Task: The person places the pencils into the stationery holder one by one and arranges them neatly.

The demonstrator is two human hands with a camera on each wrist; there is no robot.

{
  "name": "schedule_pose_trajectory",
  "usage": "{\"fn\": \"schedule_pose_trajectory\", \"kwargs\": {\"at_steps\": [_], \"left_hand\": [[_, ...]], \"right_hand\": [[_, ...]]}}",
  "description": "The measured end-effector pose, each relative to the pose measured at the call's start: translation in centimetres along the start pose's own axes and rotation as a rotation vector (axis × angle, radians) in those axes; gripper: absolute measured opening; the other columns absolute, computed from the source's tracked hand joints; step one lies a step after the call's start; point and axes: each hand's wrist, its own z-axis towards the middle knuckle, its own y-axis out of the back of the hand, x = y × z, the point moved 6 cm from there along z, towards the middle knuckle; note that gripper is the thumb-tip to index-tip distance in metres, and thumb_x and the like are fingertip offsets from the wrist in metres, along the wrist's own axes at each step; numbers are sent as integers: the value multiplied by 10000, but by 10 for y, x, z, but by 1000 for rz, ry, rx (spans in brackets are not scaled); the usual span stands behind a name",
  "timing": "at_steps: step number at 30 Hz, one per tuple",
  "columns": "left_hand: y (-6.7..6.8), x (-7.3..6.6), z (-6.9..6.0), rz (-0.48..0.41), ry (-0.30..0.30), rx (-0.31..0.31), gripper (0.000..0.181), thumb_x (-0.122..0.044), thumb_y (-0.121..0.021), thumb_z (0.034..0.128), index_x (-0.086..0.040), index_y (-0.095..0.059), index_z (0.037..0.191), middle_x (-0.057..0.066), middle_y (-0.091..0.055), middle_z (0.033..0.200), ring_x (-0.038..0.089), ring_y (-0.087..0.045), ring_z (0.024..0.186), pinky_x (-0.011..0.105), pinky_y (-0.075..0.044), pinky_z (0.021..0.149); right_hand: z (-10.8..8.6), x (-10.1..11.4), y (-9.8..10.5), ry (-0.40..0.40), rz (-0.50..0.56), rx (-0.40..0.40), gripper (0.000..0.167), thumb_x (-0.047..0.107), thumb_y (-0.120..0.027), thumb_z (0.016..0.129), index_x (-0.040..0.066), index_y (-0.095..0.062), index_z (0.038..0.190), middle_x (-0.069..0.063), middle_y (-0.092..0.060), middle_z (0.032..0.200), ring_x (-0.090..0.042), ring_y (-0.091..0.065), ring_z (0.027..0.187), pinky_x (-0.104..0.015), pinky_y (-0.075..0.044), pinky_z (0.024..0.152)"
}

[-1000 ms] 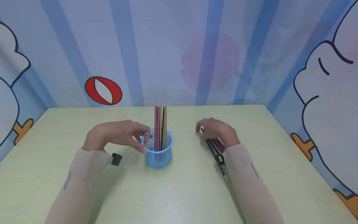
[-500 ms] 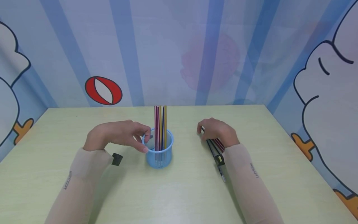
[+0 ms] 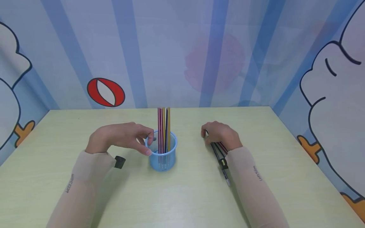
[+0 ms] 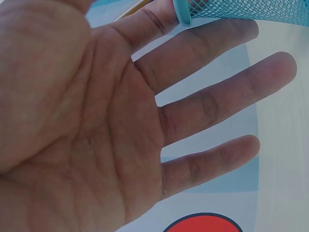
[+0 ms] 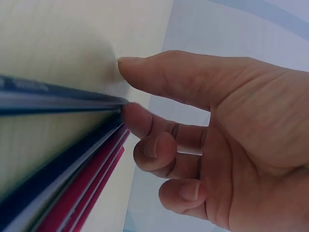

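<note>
A light blue mesh pencil holder (image 3: 162, 163) stands upright on the table, with several striped and yellow pencils (image 3: 163, 126) in it. My left hand (image 3: 122, 136) holds its rim with thumb and index finger; in the left wrist view the other fingers (image 4: 207, 108) stretch out straight. Several dark blue and dark red striped pencils lie on the table under my right hand (image 3: 220, 133). In the right wrist view, my index fingertip touches the end of a dark blue pencil (image 5: 58, 99). The thumb stays apart from it, above a gap. Red striped pencils (image 5: 84, 198) lie beside it.
The pale wooden table (image 3: 185, 196) ends at a blue striped backdrop (image 3: 174, 57) with a printed red and white ball. Small dark wrist devices sit under both sleeves; the right one hides part of the lying pencils.
The near end of the lying dark pencil has swung slightly to the left. My right hand has shifted a little, while my left hand keeps its place on the rim.
</note>
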Motion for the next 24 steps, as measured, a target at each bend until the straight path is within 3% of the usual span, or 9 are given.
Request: {"fn": "schedule_pose_trajectory", "kwargs": {"at_steps": [12, 24], "left_hand": [[0, -1, 0, -6, 2, 2, 292, -366, -780, 872, -186, -564, 951, -50, -660, 1104, 178, -634, 1083, 413, -487, 874], [0, -1, -1, -10, 18, 1, 297, -366, -784, 869, -183, -565, 955, -23, -664, 1144, 192, -627, 1103, 440, -484, 900]], "right_hand": [[2, 5, -1, 21, -17, -31, 203, 72, -693, 905, 150, -644, 1086, -63, -589, 914, -206, -469, 714, -373, -411, 695], [4, 7, -4, 23, -21, -24, 218, 119, -692, 929, 132, -626, 1137, -54, -607, 985, -212, -516, 749, -385, -434, 711]]}}
